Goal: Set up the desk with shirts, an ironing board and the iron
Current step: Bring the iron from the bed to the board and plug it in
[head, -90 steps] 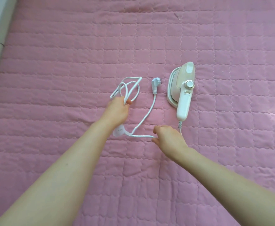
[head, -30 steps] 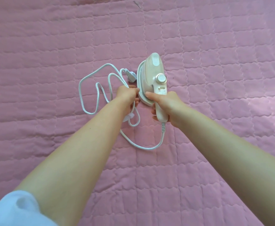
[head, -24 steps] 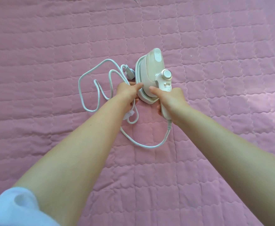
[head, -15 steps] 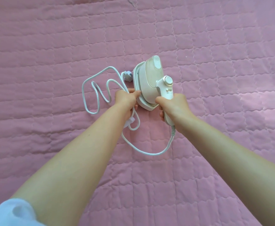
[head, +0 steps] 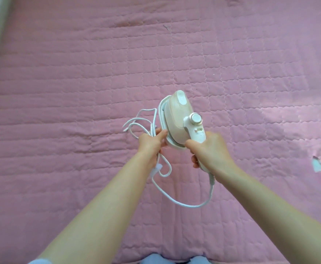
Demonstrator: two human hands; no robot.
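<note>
The iron point(head: 176, 119) has risen, right hand point(head: 211, 151) gripping its handle, left hand point(head: 150, 143) clutching gathered cord point(head: 184, 204).

1 small pink-and-white plastic iron point(head: 176, 119), 1 white looped power cord point(head: 182, 203), 1 pink quilted fabric cover point(head: 79, 73), 2 bare hands: left point(head: 151, 143), right point(head: 211, 151).

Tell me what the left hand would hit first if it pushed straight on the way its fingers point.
The left hand would likely meet the iron first; its fingertips already touch the base edge.
</note>
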